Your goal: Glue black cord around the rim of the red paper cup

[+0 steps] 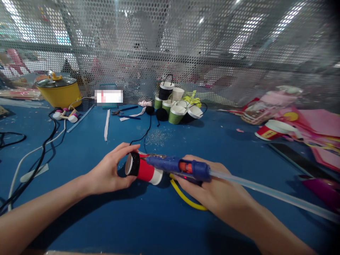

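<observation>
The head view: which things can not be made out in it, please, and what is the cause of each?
All in the head view:
Handle of the glue gun: hidden by the right hand.
Whether the gun's tip touches the red cup: too dark and blurred there.
Far end of the glue stick: cut off by the right edge.
Face of the white panel: covered by pixel blocks.

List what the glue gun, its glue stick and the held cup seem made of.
Glue gun: likely satin plastic, given its moulded casing.
Glue stick: probably smooth hot-melt resin, being milky and translucent.
Cup: perhaps matt paper, judging by its flat colour; possibly coated.
</observation>
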Tool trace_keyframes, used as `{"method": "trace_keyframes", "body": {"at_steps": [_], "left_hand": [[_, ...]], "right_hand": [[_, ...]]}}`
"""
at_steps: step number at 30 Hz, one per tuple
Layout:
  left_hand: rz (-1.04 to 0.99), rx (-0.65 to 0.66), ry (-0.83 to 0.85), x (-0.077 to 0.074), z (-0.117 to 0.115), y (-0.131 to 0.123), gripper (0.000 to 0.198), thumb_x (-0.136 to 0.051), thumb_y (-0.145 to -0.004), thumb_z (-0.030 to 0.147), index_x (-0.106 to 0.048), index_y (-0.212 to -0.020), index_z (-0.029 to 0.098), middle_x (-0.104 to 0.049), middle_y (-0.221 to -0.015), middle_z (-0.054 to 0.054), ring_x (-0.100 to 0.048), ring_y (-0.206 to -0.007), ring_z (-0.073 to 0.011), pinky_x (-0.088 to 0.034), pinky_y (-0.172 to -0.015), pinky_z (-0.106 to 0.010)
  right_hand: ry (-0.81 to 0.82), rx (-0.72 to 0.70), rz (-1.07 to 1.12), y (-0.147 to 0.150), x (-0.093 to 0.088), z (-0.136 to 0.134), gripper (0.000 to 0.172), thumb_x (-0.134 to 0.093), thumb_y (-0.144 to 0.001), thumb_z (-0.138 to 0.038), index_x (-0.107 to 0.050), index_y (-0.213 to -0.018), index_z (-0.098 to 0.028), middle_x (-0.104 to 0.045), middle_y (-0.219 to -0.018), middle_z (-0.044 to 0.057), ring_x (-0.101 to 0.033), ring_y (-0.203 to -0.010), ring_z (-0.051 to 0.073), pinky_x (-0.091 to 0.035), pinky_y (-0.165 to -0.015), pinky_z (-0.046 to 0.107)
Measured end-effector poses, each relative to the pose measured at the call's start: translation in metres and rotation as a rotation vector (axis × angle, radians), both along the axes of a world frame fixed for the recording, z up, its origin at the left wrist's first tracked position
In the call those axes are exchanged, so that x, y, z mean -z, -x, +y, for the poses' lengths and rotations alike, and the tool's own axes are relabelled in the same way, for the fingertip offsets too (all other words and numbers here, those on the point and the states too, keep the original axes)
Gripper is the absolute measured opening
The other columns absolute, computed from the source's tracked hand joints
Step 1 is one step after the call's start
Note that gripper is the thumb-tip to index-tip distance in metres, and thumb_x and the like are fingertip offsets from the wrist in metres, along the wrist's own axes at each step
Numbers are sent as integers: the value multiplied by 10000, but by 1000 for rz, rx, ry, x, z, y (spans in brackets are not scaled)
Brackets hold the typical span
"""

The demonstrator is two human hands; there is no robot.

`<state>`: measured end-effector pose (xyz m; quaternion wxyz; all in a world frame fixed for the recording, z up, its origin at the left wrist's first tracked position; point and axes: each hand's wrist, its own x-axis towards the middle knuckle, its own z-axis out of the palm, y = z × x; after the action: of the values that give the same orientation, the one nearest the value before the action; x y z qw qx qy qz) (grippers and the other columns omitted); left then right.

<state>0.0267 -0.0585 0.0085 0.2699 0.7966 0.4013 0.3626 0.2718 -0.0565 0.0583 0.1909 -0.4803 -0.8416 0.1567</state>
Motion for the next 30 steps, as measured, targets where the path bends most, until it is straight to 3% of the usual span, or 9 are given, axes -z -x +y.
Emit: {"method": "trace_keyframes", "body": {"at_steps": [6, 10, 23, 30], "left_hand": [[8, -1, -1, 0, 1, 1, 610, -614, -701, 137, -400, -1271, 174, -522, -1082, -76, -540, -985, -190, -455, -898, -333], [-22, 0, 15, 2, 3, 1, 598, -612, -706, 146, -409, -1268, 166, -528, -1067, -70, -544, -987, -184, -449, -909, -325], [-86, -73, 166, 4, 4, 1, 573, -641, -683, 202, -469, -1229, 182, -548, -1076, -73, -570, -980, -206, -457, -933, -404], [-46, -61, 102, 3, 3, 1, 588, -635, -690, 185, -455, -1249, 163, -546, -1090, -83, -561, -993, -198, -464, -924, -367]], "right_hand": [[-5, -29, 0, 0, 1, -6, 84, -522, -793, -240, -542, -713, -224, -576, -600, -30, -503, -519, 133, -375, -487, 261], [21, -40, -1, 1, 0, -8, 63, -528, -791, -230, -566, -741, -222, -573, -591, -37, -499, -515, 130, -382, -487, 258], [-21, -98, -41, 1, 6, -9, 132, -471, -769, -150, -551, -695, -224, -617, -655, -4, -534, -539, 137, -366, -493, 277], [-70, -83, -32, 0, 2, -9, 69, -523, -768, -168, -571, -757, -217, -617, -652, -13, -552, -564, 144, -399, -529, 274]]}}
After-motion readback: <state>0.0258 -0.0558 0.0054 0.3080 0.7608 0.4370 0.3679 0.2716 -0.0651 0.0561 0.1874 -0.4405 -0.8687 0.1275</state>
